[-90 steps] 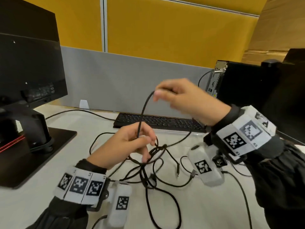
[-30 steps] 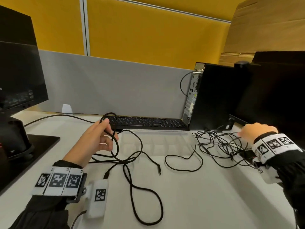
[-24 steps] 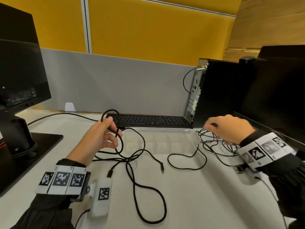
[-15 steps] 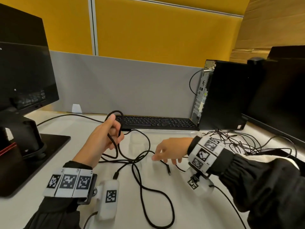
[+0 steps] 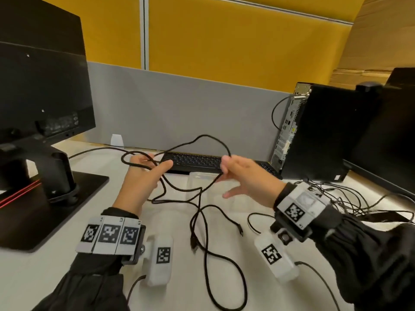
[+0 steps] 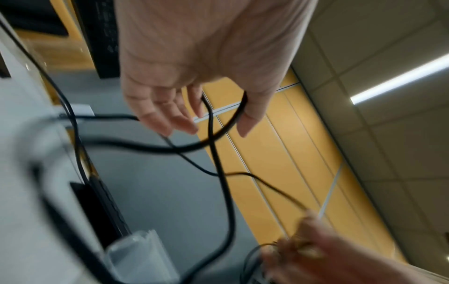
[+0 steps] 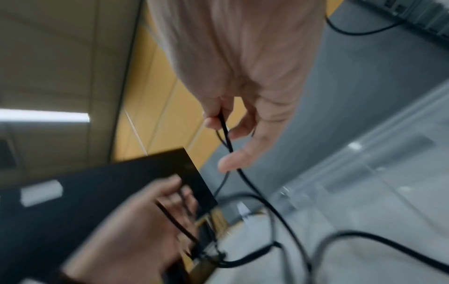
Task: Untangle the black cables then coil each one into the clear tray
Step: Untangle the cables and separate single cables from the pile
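Note:
A long black cable (image 5: 202, 136) arches in the air between my two hands. Its loops run through my left hand (image 5: 152, 167), between thumb and curled fingers; the left wrist view shows that hand (image 6: 218, 124) with the loop against the thumb. My right hand (image 5: 225, 164) pinches the cable with thumb and forefinger, seen close in the right wrist view (image 7: 218, 123). The rest of the cable trails over the white desk, its plug (image 5: 194, 244) lying near me. The clear tray (image 5: 197, 175) lies under the hands, in front of the keyboard.
A tangle of thinner black cables (image 5: 336, 198) lies at the right. A black keyboard (image 5: 193, 160) sits behind the tray, a PC tower (image 5: 314, 131) and a monitor at the right, another monitor on its stand (image 5: 56, 194) at the left.
My right hand left the tangle on the right, crossed to the middle and took hold of the cable. Both hands have lifted it, so a length now arches between them.

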The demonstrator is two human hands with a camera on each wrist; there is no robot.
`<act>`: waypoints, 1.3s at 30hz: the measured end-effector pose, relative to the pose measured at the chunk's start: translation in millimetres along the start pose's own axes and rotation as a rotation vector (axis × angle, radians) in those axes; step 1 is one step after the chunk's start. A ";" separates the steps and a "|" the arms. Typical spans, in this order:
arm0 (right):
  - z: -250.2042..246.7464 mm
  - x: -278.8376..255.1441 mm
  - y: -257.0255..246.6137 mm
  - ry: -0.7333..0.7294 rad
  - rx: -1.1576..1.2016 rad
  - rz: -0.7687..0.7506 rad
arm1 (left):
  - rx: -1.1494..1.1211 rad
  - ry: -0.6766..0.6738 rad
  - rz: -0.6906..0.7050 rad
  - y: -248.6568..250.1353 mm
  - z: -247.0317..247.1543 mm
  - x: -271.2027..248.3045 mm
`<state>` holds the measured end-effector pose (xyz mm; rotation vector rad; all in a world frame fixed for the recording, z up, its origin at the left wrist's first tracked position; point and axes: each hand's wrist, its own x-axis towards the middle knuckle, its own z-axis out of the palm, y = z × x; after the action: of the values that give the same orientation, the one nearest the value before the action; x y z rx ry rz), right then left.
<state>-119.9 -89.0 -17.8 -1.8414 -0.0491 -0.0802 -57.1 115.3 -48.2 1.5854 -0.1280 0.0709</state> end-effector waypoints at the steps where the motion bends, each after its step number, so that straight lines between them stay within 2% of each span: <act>1: -4.9 -5.8 -9.7 0.002 0.046 -0.050 | 0.035 0.020 -0.015 -1.0 -2.5 1.7; 5: -25.1 -27.7 -44.3 -0.008 0.128 -0.178 | 0.023 -0.019 -0.103 6.6 -11.8 0.6; 8: -41.7 -47.3 -65.3 0.072 -0.035 -0.253 | 0.109 0.001 -0.164 12.2 -23.2 3.3; 10: -51.2 -59.5 -74.2 0.134 -0.154 -0.312 | 0.407 -0.070 -0.224 14.8 -34.5 4.1; 12: -56.1 -67.7 -80.0 0.174 -0.250 -0.351 | 0.819 -0.113 -0.212 23.2 -41.6 3.1; 14: -54.8 -73.1 -83.9 0.192 -0.294 -0.376 | 1.069 -0.022 -0.014 35.8 -38.6 1.7; 16: -48.0 -76.4 -85.3 0.144 -0.278 -0.396 | 0.996 0.071 0.325 50.0 -19.4 -6.1; 17: -44.0 -78.0 -85.6 0.096 -0.250 -0.410 | 0.888 0.049 0.473 59.0 -3.2 -13.2; 19: -38.7 -83.1 -87.5 0.000 -0.201 -0.451 | 0.692 -0.126 0.611 75.0 31.4 -27.8; 21: -40.6 -91.6 -92.8 -0.037 -0.215 -0.483 | 0.547 -0.373 0.579 78.8 57.8 -37.6; 23: -54.6 -101.8 -98.4 0.041 -0.300 -0.487 | 0.391 -0.558 0.480 77.2 66.3 -38.1; 25: -80.2 -112.6 -100.4 0.218 -0.594 -0.478 | 0.351 -0.558 0.434 77.9 58.7 -32.9; 27: -114.1 -121.4 -94.2 0.364 -0.961 -0.427 | 0.382 -0.469 0.398 78.9 38.4 -23.1; 29: -147.5 -128.9 -81.9 0.421 -1.156 -0.268 | 0.377 -0.430 0.354 82.7 15.7 -14.3; 34: -191.1 -141.8 -53.9 0.425 -1.268 0.277 | 0.452 -0.463 0.272 84.7 -13.3 -2.8; 39: -210.0 -138.4 -34.1 0.505 -1.508 0.533 | 0.557 -0.401 0.230 73.3 -14.4 4.3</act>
<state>-266.6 -281.0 59.9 -3.1681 1.1284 -0.2473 -61.6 128.4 25.3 2.1208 -0.6503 -0.0380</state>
